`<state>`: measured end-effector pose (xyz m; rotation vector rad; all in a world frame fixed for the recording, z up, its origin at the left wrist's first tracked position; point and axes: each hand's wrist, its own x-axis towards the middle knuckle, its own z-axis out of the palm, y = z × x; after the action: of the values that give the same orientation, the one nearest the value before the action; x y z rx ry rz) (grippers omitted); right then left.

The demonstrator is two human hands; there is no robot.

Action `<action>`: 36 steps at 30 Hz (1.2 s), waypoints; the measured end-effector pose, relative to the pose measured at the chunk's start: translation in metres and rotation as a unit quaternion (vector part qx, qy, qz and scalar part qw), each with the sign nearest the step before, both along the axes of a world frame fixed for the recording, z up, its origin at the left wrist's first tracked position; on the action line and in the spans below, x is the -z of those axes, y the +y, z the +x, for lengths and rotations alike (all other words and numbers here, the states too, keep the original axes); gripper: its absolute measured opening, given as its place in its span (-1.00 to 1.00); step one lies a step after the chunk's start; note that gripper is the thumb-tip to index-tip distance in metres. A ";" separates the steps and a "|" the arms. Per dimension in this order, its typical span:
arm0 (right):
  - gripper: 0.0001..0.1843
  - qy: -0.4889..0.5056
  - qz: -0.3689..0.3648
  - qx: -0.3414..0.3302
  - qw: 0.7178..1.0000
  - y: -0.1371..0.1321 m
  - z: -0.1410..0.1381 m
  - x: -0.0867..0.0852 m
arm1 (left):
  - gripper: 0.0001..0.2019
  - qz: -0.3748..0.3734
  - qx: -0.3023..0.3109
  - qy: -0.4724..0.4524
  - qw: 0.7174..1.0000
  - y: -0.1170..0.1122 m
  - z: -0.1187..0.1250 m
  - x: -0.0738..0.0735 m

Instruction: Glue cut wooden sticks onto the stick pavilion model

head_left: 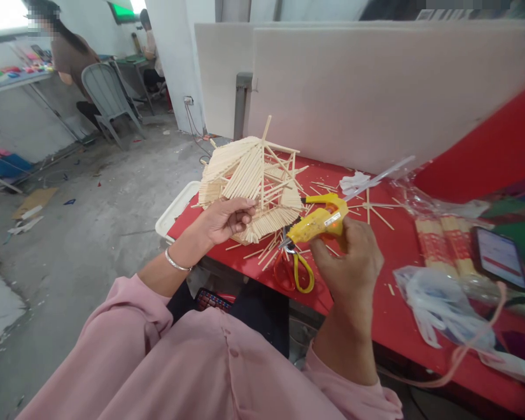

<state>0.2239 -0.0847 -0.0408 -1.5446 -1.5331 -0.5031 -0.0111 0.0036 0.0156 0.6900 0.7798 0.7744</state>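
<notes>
My left hand (226,219) grips the lower edge of a small house model built of thin wooden sticks (249,181), holding it tilted above the red table (376,274). My right hand (345,262) is wrapped round the handle of a yellow glue gun (318,220). A clear glue stick juts from the gun's back, and its nozzle points left toward the bottom of the model. Under the gun lie scissors with red and yellow handles (295,271) among loose sticks.
A phone (499,256), packets of sticks in plastic (441,245) and clear bags (437,309) lie on the right of the table. A white tray (175,211) sits at its left end, white boards (367,87) behind. People sit at tables (74,58) far left.
</notes>
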 end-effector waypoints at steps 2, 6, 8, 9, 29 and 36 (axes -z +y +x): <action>-0.59 0.005 -0.006 0.002 1.000 0.000 0.000 0.002 | -0.88 0.000 -0.002 -0.003 1.000 0.000 0.000 0.001; -0.55 0.007 -0.011 -0.002 1.000 0.001 0.000 0.004 | -0.90 0.000 -0.003 -0.009 1.000 -0.001 0.000 0.000; -0.56 0.008 -0.011 -0.003 1.000 0.001 0.000 0.004 | -0.90 0.000 -0.003 -0.007 1.000 -0.001 0.000 -0.001; -0.57 0.010 -0.013 -0.003 1.000 0.000 0.000 0.004 | -0.90 0.000 -0.003 -0.003 1.000 -0.001 0.000 -0.002; -0.58 0.018 0.010 -0.003 1.000 0.014 -0.017 -0.017 | -0.88 0.016 0.015 -0.009 1.000 -0.007 0.000 0.001; -0.67 0.041 -0.024 0.055 0.997 -0.004 -0.004 -0.014 | -0.79 0.085 0.185 0.179 0.963 -0.064 -0.055 0.062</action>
<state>0.2201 -0.0892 -0.0266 -1.6732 -1.4120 -0.4611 -0.0662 -0.0603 -0.0467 1.1144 0.8810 0.3802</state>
